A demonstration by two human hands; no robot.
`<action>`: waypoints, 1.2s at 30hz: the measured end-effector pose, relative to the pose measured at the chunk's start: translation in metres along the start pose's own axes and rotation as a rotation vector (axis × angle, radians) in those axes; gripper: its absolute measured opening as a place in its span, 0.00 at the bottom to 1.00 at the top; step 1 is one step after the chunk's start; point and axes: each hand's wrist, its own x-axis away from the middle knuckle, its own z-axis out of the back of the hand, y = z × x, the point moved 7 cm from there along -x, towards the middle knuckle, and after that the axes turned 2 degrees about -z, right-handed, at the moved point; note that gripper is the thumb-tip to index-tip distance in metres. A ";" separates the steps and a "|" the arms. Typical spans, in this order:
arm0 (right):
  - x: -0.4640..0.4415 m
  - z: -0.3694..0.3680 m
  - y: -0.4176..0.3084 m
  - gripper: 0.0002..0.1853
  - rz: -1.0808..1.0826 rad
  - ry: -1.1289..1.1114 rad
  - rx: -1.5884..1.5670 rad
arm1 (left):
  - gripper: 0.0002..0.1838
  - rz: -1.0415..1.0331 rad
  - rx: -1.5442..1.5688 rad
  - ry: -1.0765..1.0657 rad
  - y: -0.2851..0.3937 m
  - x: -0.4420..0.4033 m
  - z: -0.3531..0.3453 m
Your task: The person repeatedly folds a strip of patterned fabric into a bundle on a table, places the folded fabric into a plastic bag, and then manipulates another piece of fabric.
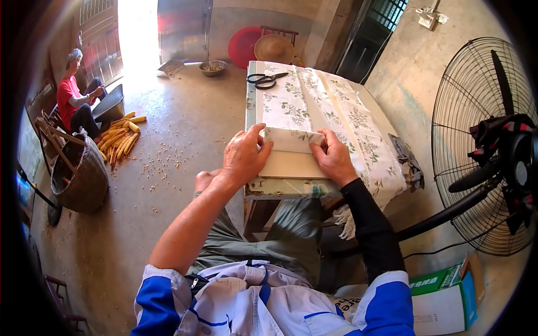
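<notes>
A white cloth point(283, 103) printed with grey-green flowers lies along the table. Its near end is folded over in a narrow flap point(288, 140) above a cream-coloured board point(291, 166). My left hand point(245, 151) pinches the left end of the flap between thumb and fingers. At the opposite end, my right hand point(336, 158) grips the cloth, thumb on top; a black sleeve covers that forearm. Black-handled scissors point(266, 80) rest on the cloth at the far left corner of the table, blades closed.
A large standing fan point(487, 140) is close on the right, above a green box point(440, 280). A person in a red shirt point(68, 95) sits far left beside corn cobs point(119, 140) and a woven basket point(81, 176). Loose kernels dot the floor. A grey rag point(407, 159) hangs at the table's right edge.
</notes>
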 end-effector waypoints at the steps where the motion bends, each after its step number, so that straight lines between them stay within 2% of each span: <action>1: 0.000 0.000 -0.001 0.22 0.003 0.007 0.023 | 0.25 0.003 -0.018 0.007 0.002 -0.001 -0.001; 5: -0.001 -0.001 0.000 0.25 0.034 0.048 0.052 | 0.27 0.007 -0.102 0.014 0.001 -0.002 -0.004; 17: -0.005 -0.005 0.006 0.30 -0.067 0.077 0.096 | 0.30 0.064 -0.180 -0.007 0.002 -0.006 -0.006; 29: 0.000 -0.006 -0.007 0.27 -0.099 0.127 0.248 | 0.31 0.077 -0.231 0.015 -0.001 -0.007 -0.011; 32: 0.001 -0.007 0.000 0.27 -0.036 0.190 0.299 | 0.31 0.086 -0.220 0.017 -0.002 -0.005 -0.011; 36: 0.003 -0.007 -0.002 0.26 -0.039 0.200 0.316 | 0.26 0.076 -0.192 0.054 0.001 -0.002 -0.007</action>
